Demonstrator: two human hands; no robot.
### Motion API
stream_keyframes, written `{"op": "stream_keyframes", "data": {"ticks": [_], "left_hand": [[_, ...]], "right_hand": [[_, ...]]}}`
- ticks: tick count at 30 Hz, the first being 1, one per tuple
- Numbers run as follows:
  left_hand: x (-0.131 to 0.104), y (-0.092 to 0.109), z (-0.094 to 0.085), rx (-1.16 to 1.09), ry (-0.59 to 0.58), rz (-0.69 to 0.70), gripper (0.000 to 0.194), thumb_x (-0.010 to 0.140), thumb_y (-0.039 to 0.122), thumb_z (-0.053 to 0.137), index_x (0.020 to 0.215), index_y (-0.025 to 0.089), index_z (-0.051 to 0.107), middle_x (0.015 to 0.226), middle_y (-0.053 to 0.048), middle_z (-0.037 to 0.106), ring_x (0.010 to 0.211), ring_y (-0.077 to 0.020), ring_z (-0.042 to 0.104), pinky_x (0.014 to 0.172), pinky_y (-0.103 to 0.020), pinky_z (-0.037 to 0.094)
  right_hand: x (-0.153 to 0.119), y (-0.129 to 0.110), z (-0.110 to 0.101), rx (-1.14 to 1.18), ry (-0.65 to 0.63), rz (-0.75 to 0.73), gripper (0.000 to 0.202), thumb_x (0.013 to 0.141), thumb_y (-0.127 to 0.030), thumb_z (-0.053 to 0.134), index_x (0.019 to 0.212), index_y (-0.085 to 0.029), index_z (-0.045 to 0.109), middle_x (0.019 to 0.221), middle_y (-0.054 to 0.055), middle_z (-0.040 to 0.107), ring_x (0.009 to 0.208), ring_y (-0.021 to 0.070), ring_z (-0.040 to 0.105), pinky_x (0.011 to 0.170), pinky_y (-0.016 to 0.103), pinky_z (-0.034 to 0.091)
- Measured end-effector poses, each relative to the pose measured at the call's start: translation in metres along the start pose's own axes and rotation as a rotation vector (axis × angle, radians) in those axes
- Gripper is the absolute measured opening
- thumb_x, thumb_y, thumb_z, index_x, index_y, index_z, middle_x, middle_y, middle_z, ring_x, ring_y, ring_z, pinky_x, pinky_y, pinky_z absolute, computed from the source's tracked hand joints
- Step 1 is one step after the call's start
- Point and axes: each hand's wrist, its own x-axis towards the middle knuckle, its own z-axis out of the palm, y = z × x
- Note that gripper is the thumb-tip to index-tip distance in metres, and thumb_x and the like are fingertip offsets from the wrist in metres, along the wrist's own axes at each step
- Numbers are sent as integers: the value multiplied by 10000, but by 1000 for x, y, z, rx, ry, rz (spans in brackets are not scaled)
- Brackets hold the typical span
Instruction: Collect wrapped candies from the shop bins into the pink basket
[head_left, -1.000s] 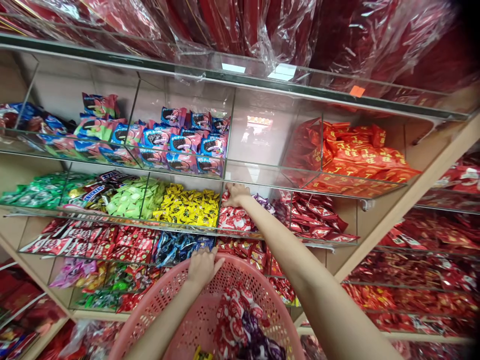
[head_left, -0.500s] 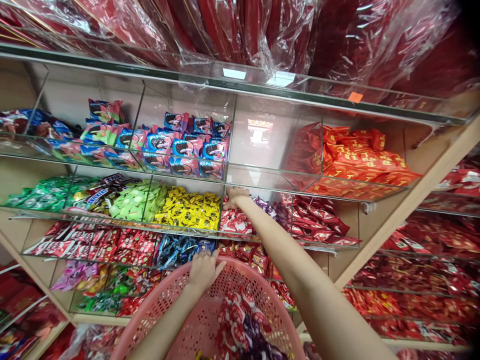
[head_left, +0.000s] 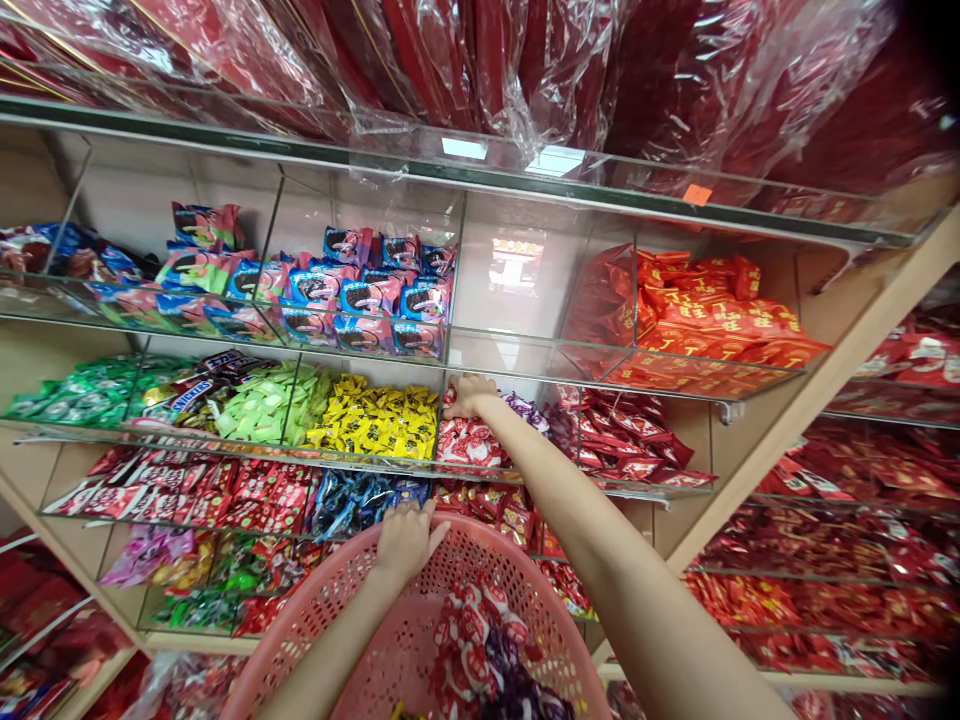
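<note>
My left hand (head_left: 406,540) grips the far rim of a pink perforated plastic basket (head_left: 300,625), with the thumb spread to the right along the inside. Wrapped red-and-white candies (head_left: 466,640) and purple-wrapped candies (head_left: 517,675) lie in the basket, along with a bit of yellow at the bottom edge. My right hand (head_left: 471,396) reaches into a shelf compartment. Its fingers curl around red-and-white wrapped candies at the top of the pile (head_left: 469,443); the fingertips are partly hidden.
Clear dividers separate yellow candies (head_left: 375,418) on the left from purple and red packets (head_left: 634,435) on the right. Above sits a glass shelf with blue-and-pink cookie packs (head_left: 371,295) and orange packets (head_left: 705,310). More candy rows and a wooden side panel (head_left: 795,425) surround this.
The view has shifted slightly, so the shelves appear a little further left. Both hands keep nearly the same places, on the basket rim and in the compartment.
</note>
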Motion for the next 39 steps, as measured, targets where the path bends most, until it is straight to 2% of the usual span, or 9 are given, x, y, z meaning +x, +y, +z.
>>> {"op": "stream_keyframes", "data": {"ticks": [5,11,17,25,30,32,39], "left_hand": [[-1,0,1,12,14,-1,558,854,544,228,1125,174,546,963,-148,630,920,-262,570,784,-371,379],[-1,1,0,19,17,-2,545,856,539,229,1100,177,556,951,-144,633,905,-262,575,775,-372,383],[-1,2,-2,-2,-5,-17,544,853,539,243,1121,176,547,988,-149,626,937,-257,564,801,-371,380],[-1,2,-4,-7,-8,-15,548,852,542,241,1110,169,549,976,-145,630,920,-257,567,790,-373,387],[-1,2,-7,-7,-15,-21,533,853,539,247,1090,175,555,954,-134,632,915,-253,569,786,-367,383],[-1,3,-7,-1,-12,-14,532,854,537,246,1089,173,554,953,-132,633,911,-252,572,781,-362,382],[0,2,-7,-28,-27,-11,540,852,546,247,1092,172,553,959,-135,632,926,-257,568,796,-366,372]], "right_hand": [[-3,6,1,39,7,-2,646,590,-503,668,1149,-243,476,1120,95,561,1039,275,510,821,408,425],[0,5,5,59,-28,14,681,562,-489,688,1164,-252,475,1217,114,479,1147,311,404,798,423,438],[1,6,11,71,12,-8,658,576,-480,674,1156,-244,471,1200,102,477,1134,307,387,825,434,417],[-10,14,16,122,156,-10,619,650,-487,605,1190,-247,421,1173,81,513,1098,277,429,845,382,385],[-20,20,10,195,257,-44,381,724,-494,531,983,-215,546,955,44,628,895,213,550,777,300,387],[-30,23,8,221,282,-72,362,740,-495,515,940,-197,561,909,48,638,866,204,555,776,293,382],[-76,32,15,366,528,-218,499,722,-450,575,1134,-192,466,1155,66,539,1102,222,431,952,337,280]]}}
